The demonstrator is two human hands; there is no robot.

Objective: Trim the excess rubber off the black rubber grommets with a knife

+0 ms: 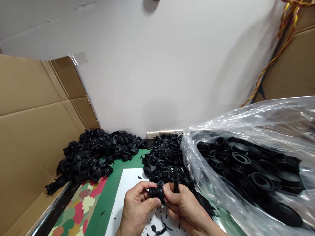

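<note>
My left hand (137, 205) is closed round a small black ribbed rubber bellows (156, 192), thumb in front and fingertips on top. My right hand (183, 201) is closed at the right end of the same part, its thumb and forefinger against the rim. A slim dark stick-like tool (176, 178) rises from between the right fingers; its working end is hidden. Both hands are above a white sheet (128, 186), where black rubber scraps (158, 229) and a thin curved strip lie.
Black rubber pieces (98, 150) are heaped at the left, with black scraps (167, 157) behind my hands. At right, a clear plastic bag (204, 173) holds many larger ribbed rubber parts (241, 159). Cardboard (36, 108) stands at left; twisted wires (278, 59) hang at right.
</note>
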